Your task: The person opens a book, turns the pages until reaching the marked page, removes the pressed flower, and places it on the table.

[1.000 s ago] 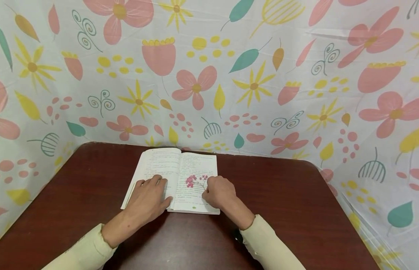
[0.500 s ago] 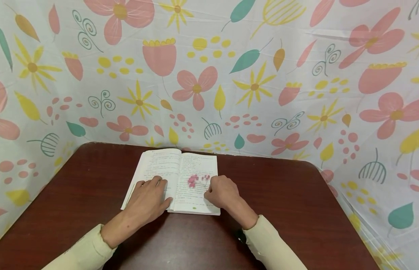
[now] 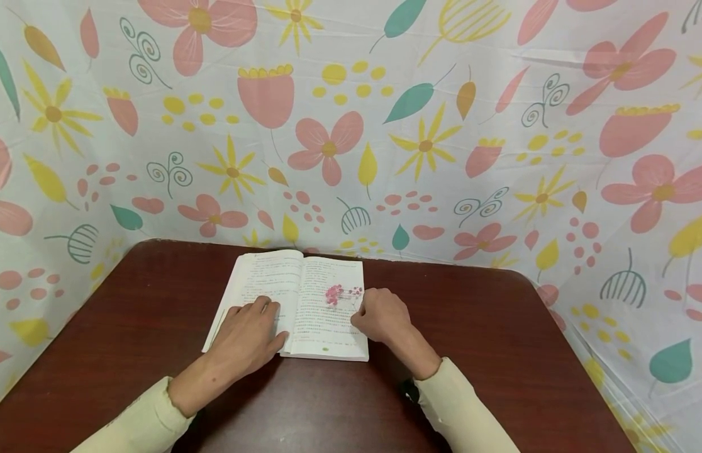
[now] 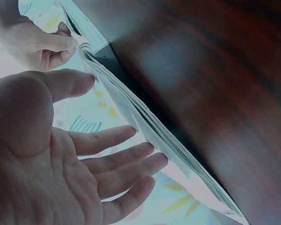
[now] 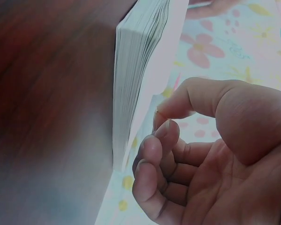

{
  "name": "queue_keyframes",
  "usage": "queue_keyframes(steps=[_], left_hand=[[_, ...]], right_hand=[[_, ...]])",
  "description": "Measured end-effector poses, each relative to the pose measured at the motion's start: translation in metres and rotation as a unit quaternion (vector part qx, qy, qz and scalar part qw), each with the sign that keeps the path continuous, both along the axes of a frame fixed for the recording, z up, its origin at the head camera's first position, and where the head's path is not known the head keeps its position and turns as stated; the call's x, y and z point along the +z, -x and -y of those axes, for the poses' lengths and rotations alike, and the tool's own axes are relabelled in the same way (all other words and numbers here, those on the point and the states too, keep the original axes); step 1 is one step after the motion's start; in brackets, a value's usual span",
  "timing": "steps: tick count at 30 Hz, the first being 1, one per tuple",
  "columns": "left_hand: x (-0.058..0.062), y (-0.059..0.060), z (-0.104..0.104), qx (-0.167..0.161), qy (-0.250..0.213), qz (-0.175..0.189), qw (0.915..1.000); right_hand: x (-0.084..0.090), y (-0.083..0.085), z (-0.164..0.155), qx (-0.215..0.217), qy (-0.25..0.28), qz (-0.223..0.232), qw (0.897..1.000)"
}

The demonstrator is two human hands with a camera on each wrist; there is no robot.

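Note:
An open book (image 3: 268, 277) with printed pages lies on the table. My left hand (image 3: 246, 330) rests on its left page, fingers spread and thumb near the lower middle; in the left wrist view the fingertips touch the paper by the book's edge. My right hand (image 3: 383, 314) is at the right page's outer edge, pinching a thin bookmark with pink flowers (image 3: 333, 294) between thumb and forefinger. The bookmark overlaps the right page in the head view. In the right wrist view, the right hand (image 5: 178, 159) has its other fingers curled, beside the book's page block (image 5: 136, 70).
The dark reddish-brown table (image 3: 470, 340) extends on both sides of the book. Behind it and at the sides hangs a white cloth (image 3: 351, 207) with printed flowers and leaves, close to the table's far edge.
My right hand has moved a little right and away from me, drawing the pink-flowered bookmark along over the right page. The left hand and book have stayed in place.

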State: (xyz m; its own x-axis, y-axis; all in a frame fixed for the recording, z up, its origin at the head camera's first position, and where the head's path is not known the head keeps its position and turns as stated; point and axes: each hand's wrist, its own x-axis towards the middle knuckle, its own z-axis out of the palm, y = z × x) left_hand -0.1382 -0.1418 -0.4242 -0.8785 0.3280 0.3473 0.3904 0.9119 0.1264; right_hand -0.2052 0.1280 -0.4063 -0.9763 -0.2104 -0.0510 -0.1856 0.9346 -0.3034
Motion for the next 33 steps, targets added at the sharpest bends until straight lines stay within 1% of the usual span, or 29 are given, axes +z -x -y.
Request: queue_keyframes(steps=[7, 21, 33], left_hand=[[-0.001, 0.0, 0.001, -0.003, 0.006, -0.011, 0.9999], [-0.001, -0.001, 0.001, -0.003, 0.012, -0.018, 0.9998], [-0.001, -0.001, 0.001, -0.004, 0.007, -0.009, 0.9999]], right_hand=[[0.0, 0.005, -0.007, -0.011, 0.002, -0.004, 1.0], [0.004, 0.015, -0.025, -0.042, 0.017, 0.004, 0.999], [0.005, 0.022, -0.041, -0.064, 0.028, 0.007, 0.998]])
